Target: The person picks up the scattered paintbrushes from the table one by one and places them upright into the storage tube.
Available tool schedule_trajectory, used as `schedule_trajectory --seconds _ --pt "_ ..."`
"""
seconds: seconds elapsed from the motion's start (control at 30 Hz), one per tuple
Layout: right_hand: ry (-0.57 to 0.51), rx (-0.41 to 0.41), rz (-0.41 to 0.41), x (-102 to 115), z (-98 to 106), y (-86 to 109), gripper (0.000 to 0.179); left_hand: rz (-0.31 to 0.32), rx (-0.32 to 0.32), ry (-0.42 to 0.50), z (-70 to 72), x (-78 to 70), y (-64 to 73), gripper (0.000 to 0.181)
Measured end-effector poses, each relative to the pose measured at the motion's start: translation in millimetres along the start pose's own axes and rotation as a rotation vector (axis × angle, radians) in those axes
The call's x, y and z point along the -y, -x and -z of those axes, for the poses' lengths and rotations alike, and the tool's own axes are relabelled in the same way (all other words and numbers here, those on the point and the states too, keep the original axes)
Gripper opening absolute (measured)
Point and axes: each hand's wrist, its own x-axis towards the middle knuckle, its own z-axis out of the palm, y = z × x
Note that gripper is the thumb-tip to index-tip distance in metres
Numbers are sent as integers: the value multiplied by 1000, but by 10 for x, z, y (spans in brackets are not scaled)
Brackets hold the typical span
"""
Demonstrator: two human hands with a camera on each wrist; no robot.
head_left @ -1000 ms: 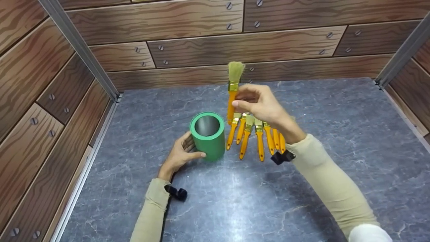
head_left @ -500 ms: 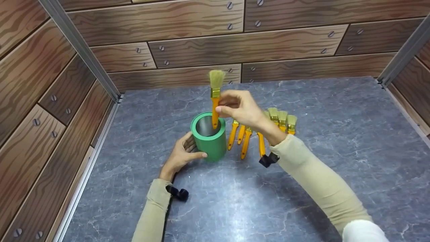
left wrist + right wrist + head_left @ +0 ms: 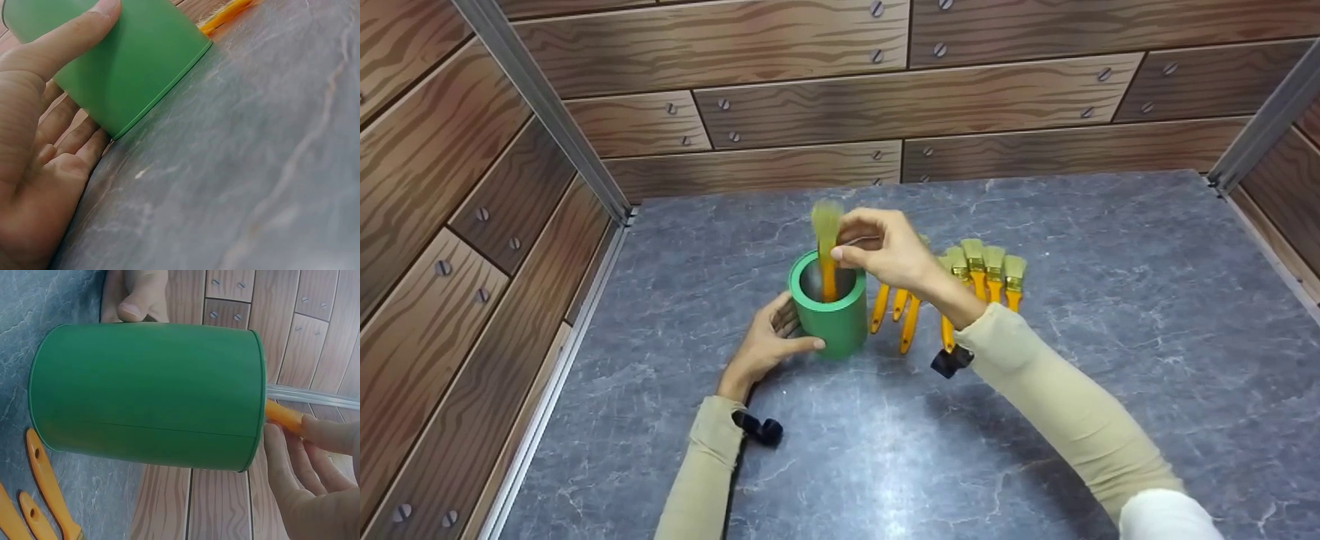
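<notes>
A green cylindrical can point(image 3: 836, 330) stands upright on the table. My left hand point(image 3: 763, 349) holds its left side, with the thumb point(image 3: 79, 39) on the front and the fingers behind. Between thumb and fingers, my right hand point(image 3: 889, 251) pinches a paintbrush point(image 3: 829, 281) above the can. Its bristles point up, and the lower end of the orange handle reaches into the can's mouth. In the right wrist view, part of the orange handle point(image 3: 286, 417) shows beside the rim, while the rest of it is hidden behind the can and fingers.
Several more paintbrushes point(image 3: 910, 326) with orange handles lie on the table point(image 3: 840, 450) right of the can, partly covered by my right arm. Wood-patterned panels point(image 3: 795, 112) wall in the back and sides. Metal rails point(image 3: 544, 112) run along the corners.
My right hand has carried the paintbrush left and down, from right of the can to over its mouth, with the handle end now inside. My left hand stays on the can.
</notes>
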Motion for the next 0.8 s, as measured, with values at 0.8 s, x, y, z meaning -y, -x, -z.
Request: schedule_trajectory --seconds 0.8 --pt "151 -6 4 53 221 216 26 8 11 -20 4 6 4 93"
